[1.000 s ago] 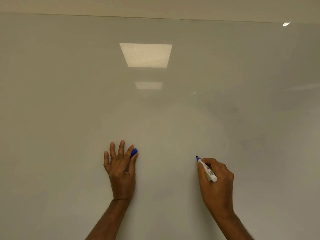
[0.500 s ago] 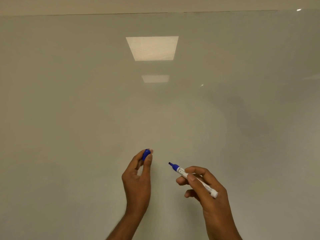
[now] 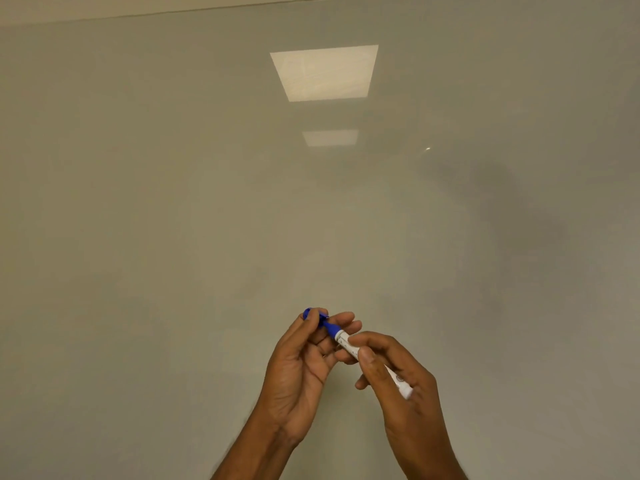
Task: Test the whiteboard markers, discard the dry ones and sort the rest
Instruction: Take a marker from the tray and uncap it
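A white-barrelled blue whiteboard marker [image 3: 346, 342] lies slanted between both hands in front of the whiteboard [image 3: 173, 202]. My right hand [image 3: 398, 386] grips its barrel, with the white tail end sticking out past the fingers. My left hand [image 3: 301, 362] pinches the blue cap [image 3: 311, 314] between thumb and fingers. The marker's blue front end meets the cap; the tip is hidden and I cannot tell how far the cap is seated. No ink mark shows on the board.
The glossy whiteboard fills the view and reflects two ceiling light panels [image 3: 325, 72]. Its top edge [image 3: 173, 12] runs along the upper frame. A faint dark shadow [image 3: 485, 181] lies on the board at upper right.
My hands came together from apart. The left hand left the board with the cap, the right hand drew the marker off the board, and the marker's tip now meets the cap.
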